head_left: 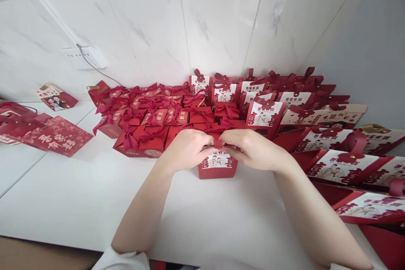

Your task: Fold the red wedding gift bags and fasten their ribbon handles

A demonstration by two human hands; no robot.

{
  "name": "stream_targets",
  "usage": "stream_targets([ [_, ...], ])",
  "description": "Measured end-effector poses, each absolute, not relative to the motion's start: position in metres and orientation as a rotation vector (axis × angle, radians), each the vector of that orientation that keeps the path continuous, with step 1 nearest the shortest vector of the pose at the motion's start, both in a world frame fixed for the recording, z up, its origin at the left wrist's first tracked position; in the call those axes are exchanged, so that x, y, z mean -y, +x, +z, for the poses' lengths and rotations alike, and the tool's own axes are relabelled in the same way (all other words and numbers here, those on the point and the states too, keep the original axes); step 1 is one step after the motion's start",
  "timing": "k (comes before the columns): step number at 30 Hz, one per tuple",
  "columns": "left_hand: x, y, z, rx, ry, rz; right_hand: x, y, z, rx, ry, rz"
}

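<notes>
A small red gift box point(218, 172) stands upright on the white table, its pale front printed with a cartoon couple and red characters. My left hand point(193, 148) pinches the box's top edge on the left. On the right side of the same edge, my right hand point(245, 147) has its thumb and fingers closed too. Between the two hands a dark red ribbon handle point(218, 144) shows at the top. The fingertips partly cover the upper part of the box.
Behind my hands stand rows of red boxes with ribbon bows point(155, 114). Handled gift boxes point(337, 166) crowd the right side. Flat red bags point(65, 136) lie at the left on the white table point(85, 194). A cable runs from a wall socket point(84, 58) behind the boxes.
</notes>
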State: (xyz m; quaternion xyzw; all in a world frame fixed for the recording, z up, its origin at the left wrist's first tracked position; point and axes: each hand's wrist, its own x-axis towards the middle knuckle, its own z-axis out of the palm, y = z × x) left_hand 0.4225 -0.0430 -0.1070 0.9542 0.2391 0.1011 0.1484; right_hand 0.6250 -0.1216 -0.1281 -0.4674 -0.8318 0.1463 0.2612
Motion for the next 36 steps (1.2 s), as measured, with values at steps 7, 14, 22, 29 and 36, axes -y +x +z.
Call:
stream_targets([
  [7, 0.040, 0.421, -0.108, -0.728, 2.728, 0.322, 0.129, 0.622, -0.120, 2.279, -1.459, 0.283],
  [14, 0.043, 0.416, -0.099, -0.899, 2.538, 0.316, 0.132, 0.624, -0.118, 2.192, -1.453, 0.408],
  [22, 0.042, 0.416, -0.101, -0.848, 2.552, 0.306, 0.121, 0.617, -0.129, 2.158, -1.361, 0.314],
  [29, 0.046, 0.423, -0.106, -0.792, 2.732, 0.411, 0.121, 0.619, -0.129, 2.179, -1.311, 0.310],
  [36, 0.042, 0.423, -0.104, -0.787, 2.654, 0.387, 0.122, 0.620, -0.129, 2.136, -1.361, 0.371],
])
